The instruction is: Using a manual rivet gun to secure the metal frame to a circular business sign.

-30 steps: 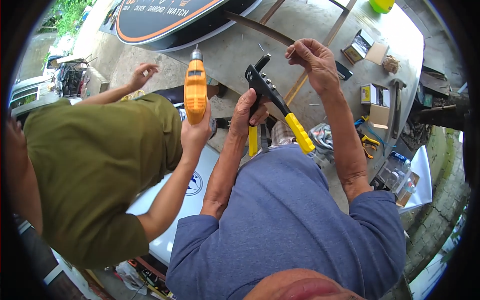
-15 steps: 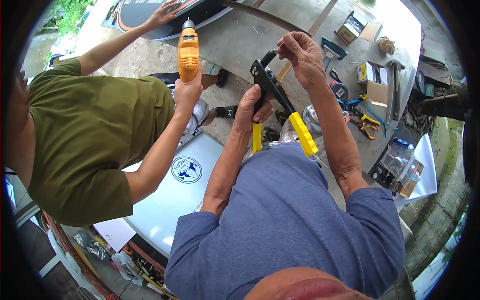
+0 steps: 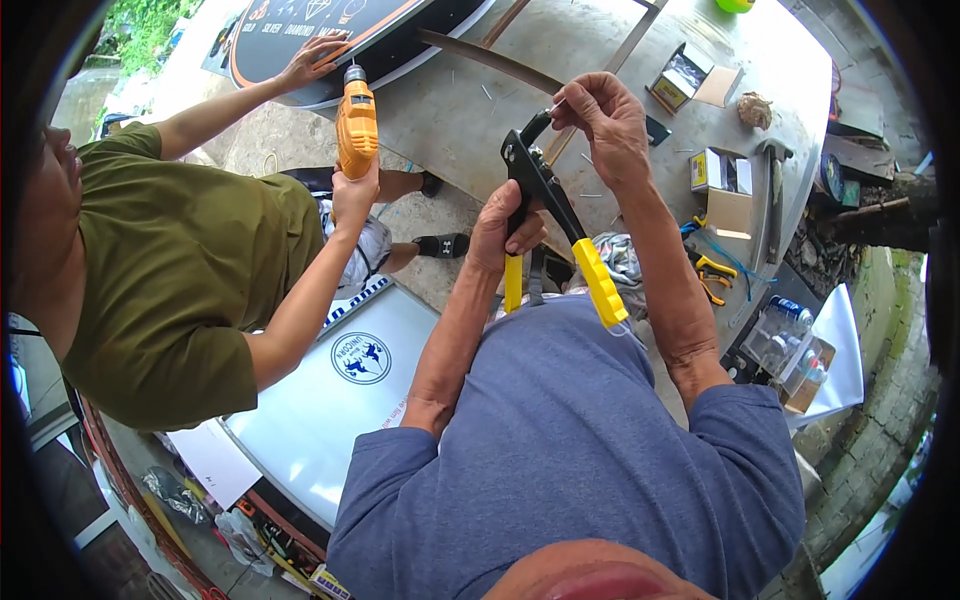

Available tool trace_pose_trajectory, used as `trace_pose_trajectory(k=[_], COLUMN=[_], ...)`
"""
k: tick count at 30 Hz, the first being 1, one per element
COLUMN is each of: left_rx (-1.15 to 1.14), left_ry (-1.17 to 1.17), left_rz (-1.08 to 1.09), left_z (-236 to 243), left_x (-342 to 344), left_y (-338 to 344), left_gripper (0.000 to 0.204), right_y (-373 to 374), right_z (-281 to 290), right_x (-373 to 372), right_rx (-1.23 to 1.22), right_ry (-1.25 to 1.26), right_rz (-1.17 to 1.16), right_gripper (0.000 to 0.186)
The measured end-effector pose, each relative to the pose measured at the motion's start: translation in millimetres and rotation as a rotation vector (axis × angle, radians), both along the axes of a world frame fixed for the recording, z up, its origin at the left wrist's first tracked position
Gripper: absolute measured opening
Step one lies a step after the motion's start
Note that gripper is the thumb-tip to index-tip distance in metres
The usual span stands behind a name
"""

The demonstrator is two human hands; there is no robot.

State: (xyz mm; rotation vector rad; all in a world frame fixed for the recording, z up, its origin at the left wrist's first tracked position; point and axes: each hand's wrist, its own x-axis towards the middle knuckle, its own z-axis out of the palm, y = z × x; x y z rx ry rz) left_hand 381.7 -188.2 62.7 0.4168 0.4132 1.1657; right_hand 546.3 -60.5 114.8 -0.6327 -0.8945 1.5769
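The hand riveter (image 3: pixel 532 170) is held up in front of the person's chest, off the near side of the bench (image 3: pixel 800 60), with its nose up and its long yellow grip (image 3: pixel 600 285) slanting down to the right. The left hand (image 3: pixel 508 225) has it, thumb and fingers clamped around the black shank just above the short yellow grip (image 3: pixel 513 285). The right hand (image 3: pixel 608 125) is at the nose, thumb and forefinger pinched together there; the tips are too small in this wide view to tell whether they hold some little part.

The riveter looks like stiff metal, probably moderately heavy and hard to damage. Its weight likely sits toward the black head, so a hold close below the head, as here, should keep it steady. The two handles stand well apart, and the long one is free to swing about its pivot, so a hold on that grip alone might let the head tip. The ribbed yellow sleeves look less slippery than the smooth black metal, and squeezing would best be done there, low down for leverage.
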Motion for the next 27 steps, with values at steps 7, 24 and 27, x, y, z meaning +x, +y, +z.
trace_pose_trajectory(k=[7, 24, 27], left_rx=[-0.022, -0.039, -0.062], left_ry=[0.119, 0.368, 0.446], left_rz=[0.04, 0.147, 0.146], left_z=[1.0, 13.9, 9.2], left_x=[13.6, 21.6, 21.8], left_y=[4.4, 22.4, 24.2], left_gripper=[0.051, 0.037, 0.035], right_y=[7.0, -41.9, -60.0], right_z=[3.8, -35.2, -41.9], right_x=[14.0, 90.0, 102.3], right_rx=[0.036, -0.163, -0.224], right_ry=[-0.161, -0.239, -0.23], right_rz=[0.014, 0.537, 0.645], right_gripper=[0.015, 0.056, 0.062])
